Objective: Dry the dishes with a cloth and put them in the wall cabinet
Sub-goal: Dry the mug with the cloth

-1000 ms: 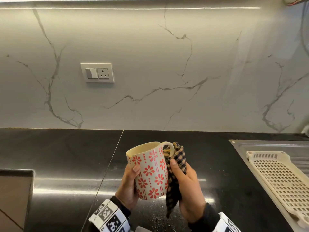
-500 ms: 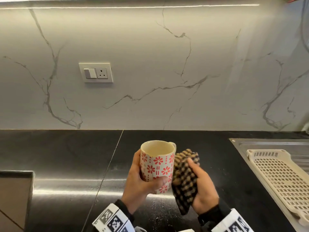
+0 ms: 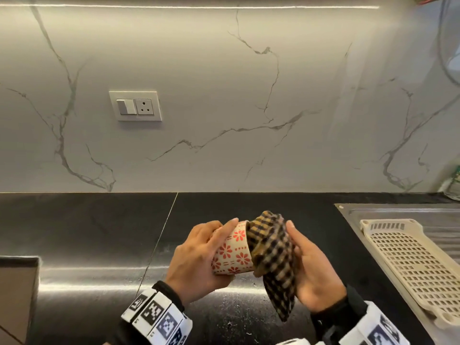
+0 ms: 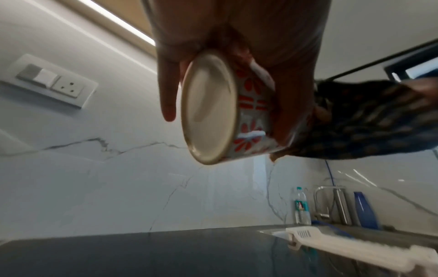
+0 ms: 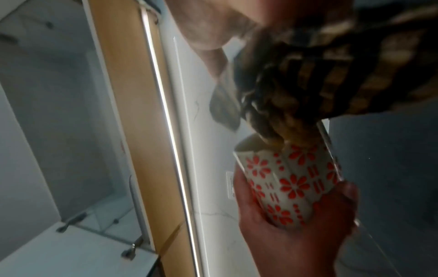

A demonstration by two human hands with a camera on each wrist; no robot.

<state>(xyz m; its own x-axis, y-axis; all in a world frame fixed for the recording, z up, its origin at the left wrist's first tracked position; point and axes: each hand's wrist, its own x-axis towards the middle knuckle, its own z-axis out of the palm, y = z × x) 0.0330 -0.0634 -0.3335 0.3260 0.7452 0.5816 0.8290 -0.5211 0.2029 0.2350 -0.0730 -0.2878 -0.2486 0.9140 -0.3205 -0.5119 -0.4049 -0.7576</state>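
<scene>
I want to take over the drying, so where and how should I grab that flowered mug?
Take the mug round its base end, from the left, as the left hand does. It lies tilted on its side with its mouth to the right, filled by the checked cloth in the right hand. The bare wall and base face left.

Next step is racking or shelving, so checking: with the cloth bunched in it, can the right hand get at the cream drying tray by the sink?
Probably yes: the drying tray lies uncovered just right of the right hand, nothing between. But that hand grips the checked cloth stuffed into the mug.
</scene>
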